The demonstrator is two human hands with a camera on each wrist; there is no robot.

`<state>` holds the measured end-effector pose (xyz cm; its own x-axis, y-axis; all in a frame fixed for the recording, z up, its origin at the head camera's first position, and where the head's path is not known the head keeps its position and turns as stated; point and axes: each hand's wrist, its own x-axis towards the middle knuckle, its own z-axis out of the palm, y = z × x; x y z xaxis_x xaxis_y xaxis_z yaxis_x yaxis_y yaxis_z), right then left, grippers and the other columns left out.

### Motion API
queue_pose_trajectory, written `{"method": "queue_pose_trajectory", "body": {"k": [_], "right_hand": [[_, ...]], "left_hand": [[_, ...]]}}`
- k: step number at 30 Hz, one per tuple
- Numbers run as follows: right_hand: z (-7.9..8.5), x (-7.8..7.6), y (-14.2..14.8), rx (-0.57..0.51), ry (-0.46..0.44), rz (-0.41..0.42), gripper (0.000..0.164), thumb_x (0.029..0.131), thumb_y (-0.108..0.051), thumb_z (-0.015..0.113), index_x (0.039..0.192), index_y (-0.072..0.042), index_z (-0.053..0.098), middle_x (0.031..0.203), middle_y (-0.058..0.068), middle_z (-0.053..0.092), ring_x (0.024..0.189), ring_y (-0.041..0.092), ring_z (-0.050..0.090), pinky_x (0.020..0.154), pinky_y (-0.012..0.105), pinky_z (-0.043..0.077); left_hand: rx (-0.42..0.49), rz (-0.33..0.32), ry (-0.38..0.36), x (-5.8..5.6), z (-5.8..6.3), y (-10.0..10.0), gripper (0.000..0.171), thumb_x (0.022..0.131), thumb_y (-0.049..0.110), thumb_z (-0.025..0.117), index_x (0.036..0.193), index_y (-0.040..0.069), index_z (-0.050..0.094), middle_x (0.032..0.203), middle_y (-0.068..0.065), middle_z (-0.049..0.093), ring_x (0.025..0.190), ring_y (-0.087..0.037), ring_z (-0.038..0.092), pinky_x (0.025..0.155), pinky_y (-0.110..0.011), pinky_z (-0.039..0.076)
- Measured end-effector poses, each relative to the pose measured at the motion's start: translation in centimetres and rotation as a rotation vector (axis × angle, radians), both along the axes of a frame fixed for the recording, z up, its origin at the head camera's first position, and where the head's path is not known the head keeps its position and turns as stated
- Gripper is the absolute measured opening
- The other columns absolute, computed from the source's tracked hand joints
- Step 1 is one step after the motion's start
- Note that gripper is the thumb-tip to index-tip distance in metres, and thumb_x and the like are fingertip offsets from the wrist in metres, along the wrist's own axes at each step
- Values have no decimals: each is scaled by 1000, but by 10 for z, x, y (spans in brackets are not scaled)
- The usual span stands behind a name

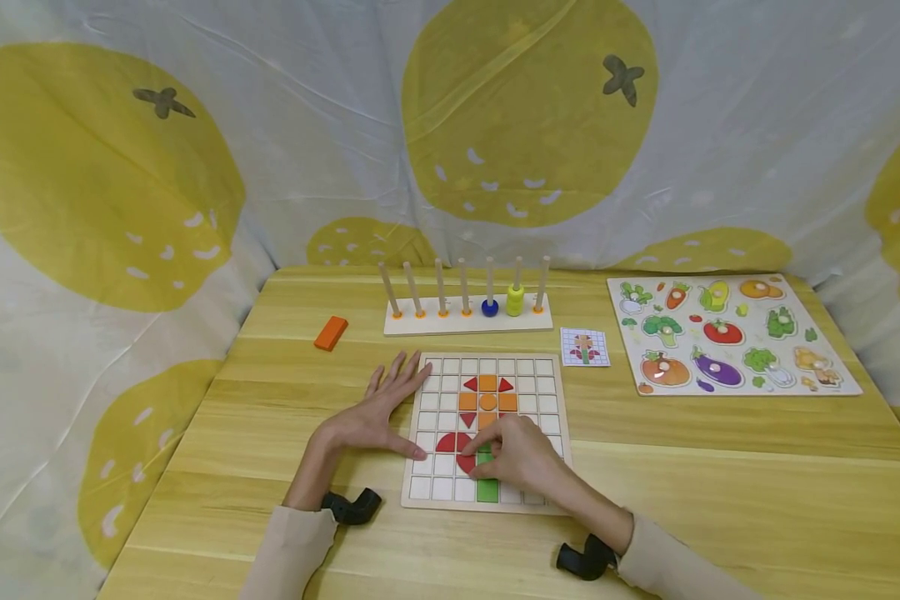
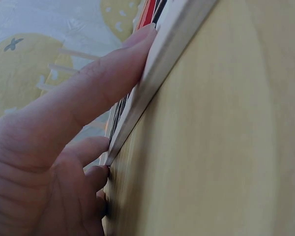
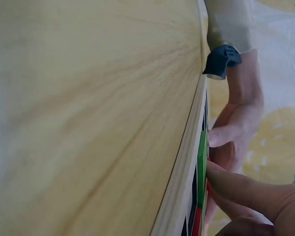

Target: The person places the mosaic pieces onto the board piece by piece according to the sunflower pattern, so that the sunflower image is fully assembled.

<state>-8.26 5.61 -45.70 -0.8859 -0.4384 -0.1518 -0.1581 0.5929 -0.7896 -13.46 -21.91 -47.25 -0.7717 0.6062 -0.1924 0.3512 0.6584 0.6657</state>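
A wooden grid board [image 1: 422, 489] lies on the table, with orange squares, an orange circle [image 1: 488, 402], red triangles [image 1: 471, 384] and green squares [image 1: 487, 491] in its cells. My left hand [image 1: 367, 422] is spread along the left side, thumb and fingertips resting on the board's edge; its thumb [image 2: 98, 83] touches the rim in the left wrist view. Over the lower middle, my right hand [image 1: 527, 454] pinches a red quarter-circle piece [image 1: 465, 463] between thumb and index finger. Just above lie red curved pieces [image 1: 446, 443]. The right hand hides some cells.
Behind the board stands a peg rack [image 1: 468, 323] with blue and yellow-green beads. A small pattern card [image 1: 585, 347] and a vegetable puzzle board [image 1: 690, 337] lie to the right. An orange block [image 1: 331, 332] sits at the left.
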Motion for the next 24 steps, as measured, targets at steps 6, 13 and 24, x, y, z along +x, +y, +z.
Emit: {"method": "queue_pose_trajectory", "body": {"k": [6,13,24], "right_hand": [[-2,-1,2,-10,-7,4,19,75,-12,92,92,-17,86,51,-8,49,54,7,45,48,19,28],[-3,1,3,-23,-23,-19,18,75,-13,93,91,-16,86,49,-8,45,50,7,41,47,19,25],[-2,-9,37,-237,-127,14,19,89,-26,83,104,-14,84,55,-6,39,51,5,34,49,18,25]], "left_hand": [[-4,-1,4,0,1,0,126,76,42,91,167,10,11,174,-16,-12,160,-40,-21,126,-65,-14],[-1,0,8,0,1,1,126,76,42,92,167,9,12,174,-17,-12,159,-41,-21,126,-66,-14],[9,-4,-2,0,2,0,126,75,41,92,167,10,12,174,-17,-12,159,-42,-21,125,-66,-14]]}}
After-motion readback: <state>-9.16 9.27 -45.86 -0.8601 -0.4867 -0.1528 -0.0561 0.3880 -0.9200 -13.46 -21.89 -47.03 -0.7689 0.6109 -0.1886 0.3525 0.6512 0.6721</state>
